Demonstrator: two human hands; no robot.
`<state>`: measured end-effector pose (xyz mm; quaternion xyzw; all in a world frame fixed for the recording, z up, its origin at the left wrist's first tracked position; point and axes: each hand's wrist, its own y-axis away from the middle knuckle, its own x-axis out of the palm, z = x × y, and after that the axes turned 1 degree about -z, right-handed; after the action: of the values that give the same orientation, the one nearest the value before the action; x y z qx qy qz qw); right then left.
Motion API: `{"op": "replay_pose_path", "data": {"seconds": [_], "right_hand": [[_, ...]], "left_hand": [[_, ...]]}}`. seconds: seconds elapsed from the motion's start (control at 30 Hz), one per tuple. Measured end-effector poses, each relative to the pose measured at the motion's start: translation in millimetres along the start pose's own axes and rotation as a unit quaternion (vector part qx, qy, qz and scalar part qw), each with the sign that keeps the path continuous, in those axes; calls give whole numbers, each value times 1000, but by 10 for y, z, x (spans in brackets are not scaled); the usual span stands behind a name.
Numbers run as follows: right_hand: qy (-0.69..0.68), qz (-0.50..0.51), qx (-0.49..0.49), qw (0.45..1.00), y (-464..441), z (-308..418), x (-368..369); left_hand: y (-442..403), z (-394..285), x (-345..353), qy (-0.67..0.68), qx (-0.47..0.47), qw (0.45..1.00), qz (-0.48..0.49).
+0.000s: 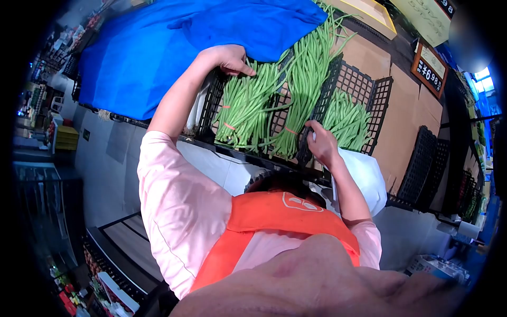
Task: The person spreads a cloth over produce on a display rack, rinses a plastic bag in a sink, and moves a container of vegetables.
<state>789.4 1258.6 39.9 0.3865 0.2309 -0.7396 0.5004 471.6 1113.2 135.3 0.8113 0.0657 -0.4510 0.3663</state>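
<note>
Long green beans (248,100), tied in bundles with pinkish bands, lie in a black plastic crate (210,103). My left hand (228,57) is closed over the crate's left rim, beside the blue cloth (137,58), with the thumb reaching over the beans; its fingertips are partly hidden. On the opposite side, my right hand (322,141) grips the crate's black side wall near the front corner. More long beans (311,63) stretch toward the back beside that wall. Shorter green beans (346,121) fill a neighbouring black basket (383,95) to the right of my right hand.
The blue cloth covers the display to the left. Brown cardboard (409,121) lies to the right, with a price sign (429,68) and a yellow-edged tray (375,13) behind. A white bag (364,179) hangs by my right forearm. Black crates (422,164) stand at far right.
</note>
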Motion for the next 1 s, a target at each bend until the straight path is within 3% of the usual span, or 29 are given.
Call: {"op": "replay_pose_path", "data": {"seconds": [0.1,0.17,0.23,0.3,0.37,0.43,0.47,0.5,0.53,0.57,0.6,0.67,0.7,0.73,0.77,0.83,0.87,0.9,0.93,0.97,1.0], "right_hand": [[-10,-17,-8,1000,4,15,-6],[-17,-30,-15,999,18,2,20],[-25,-40,-13,999,33,29,25],[-28,-59,-19,998,45,-3,50],[-31,-67,-13,997,46,3,41],[-27,-60,2,998,57,42,49],[-19,-50,11,999,55,88,15],[-10,-40,18,999,41,115,-8],[-7,-41,22,999,23,108,-1],[-5,-40,25,999,25,86,20],[-2,-39,28,999,36,75,34],[-4,-34,39,999,33,93,20],[-7,-32,44,999,30,99,17],[-25,-55,26,998,34,64,55],[-30,-60,17,998,24,42,61],[-43,-65,2,997,17,21,85],[-46,-63,-2,997,13,20,93],[-48,-62,-7,997,6,23,86],[-50,-59,-12,997,1,27,74],[-50,-56,-19,997,2,25,64],[-55,-53,-19,997,2,21,61]], "left_hand": [[17,-188,-158,95,97,990,33],[-259,-247,-117,-110,228,942,-221],[-360,-301,110,-312,230,857,-340],[-560,-292,256,-386,151,869,-270],[-675,-190,219,-320,202,884,-275],[-676,-165,38,-172,180,934,-257],[-677,-84,-70,-93,201,926,-306],[-820,134,-213,40,242,897,-368],[-781,315,-494,96,194,856,-469],[-911,777,-815,153,199,744,-619],[-474,808,-1048,325,40,682,-654],[-279,1610,-1325,426,-37,515,-743],[-406,2203,-1422,379,-84,424,-818],[-198,2028,-1354,162,-222,398,-875],[39,1844,-1213,-66,-345,342,-872],[313,1546,-939,-140,-102,502,-847],[450,1119,-663,-42,14,631,-775],[491,861,-346,42,14,751,-659],[471,687,-42,44,78,832,-547],[457,419,209,108,6,923,-370],[445,151,462,126,-83,973,-177]]}}
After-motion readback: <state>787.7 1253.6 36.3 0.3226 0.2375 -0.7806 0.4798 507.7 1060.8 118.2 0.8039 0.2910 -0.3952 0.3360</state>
